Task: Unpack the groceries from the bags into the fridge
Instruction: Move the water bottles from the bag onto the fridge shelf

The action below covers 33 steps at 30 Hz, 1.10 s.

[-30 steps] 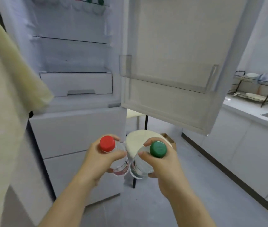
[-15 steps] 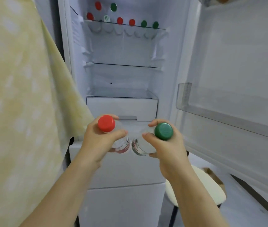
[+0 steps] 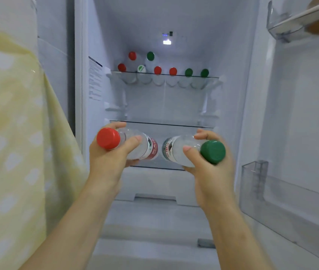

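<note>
We see the left hand wrapped round a clear bottle with a red cap, and the right hand wrapped round a clear bottle with a green cap. Both bottles lie tilted, caps toward us and bases nearly meeting. They are held in front of the open fridge, at the height of its bare middle glass shelf. Above that, the upper shelf carries eight standing bottles, of which we count four red caps, three green caps and one white cap with a green mark. Six stand along the front edge and two behind. A small light glows on the back wall, and a white drawer sits under the lowest shelf. On the right the door stands open with two clear bins. The upper bin holds something brown that we cannot make out. A pale yellow patterned cloth fills the left side and hides what lies behind it.
</note>
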Motion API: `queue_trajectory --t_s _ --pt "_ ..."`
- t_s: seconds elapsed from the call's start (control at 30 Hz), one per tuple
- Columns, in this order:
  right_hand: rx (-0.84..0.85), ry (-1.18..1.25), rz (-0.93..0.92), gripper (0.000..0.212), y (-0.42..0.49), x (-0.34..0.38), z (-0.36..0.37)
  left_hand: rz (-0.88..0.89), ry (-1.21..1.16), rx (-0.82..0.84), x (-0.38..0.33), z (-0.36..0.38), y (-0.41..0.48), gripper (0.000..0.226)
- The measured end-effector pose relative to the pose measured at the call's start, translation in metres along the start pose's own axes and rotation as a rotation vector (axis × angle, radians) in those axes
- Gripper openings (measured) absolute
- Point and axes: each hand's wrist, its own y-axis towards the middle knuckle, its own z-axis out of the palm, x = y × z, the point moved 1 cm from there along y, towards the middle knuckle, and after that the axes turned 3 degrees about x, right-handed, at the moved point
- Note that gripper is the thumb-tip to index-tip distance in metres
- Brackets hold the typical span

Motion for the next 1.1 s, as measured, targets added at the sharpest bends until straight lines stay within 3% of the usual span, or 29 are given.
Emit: queue_trajectory --t_s 0.3,0.83,1.1 --pt "0.010 0.101 -0.305 0.021 0.081 -0.013 0.023 0.213 -0.173 -0.010 0.000 0.027 0.077 0.036" --pt "-0.082 0.060 -0.669 0.024 0.225 -0.028 0.086 0.467 -0.305 0.211 -0.011 0.079 0.241 0.037" --pt "-0.074 0.065 -0.635 0.019 0.280 -0.030 0.082 0.635 -0.032 0.266 -0.012 0.116 0.295 0.037"
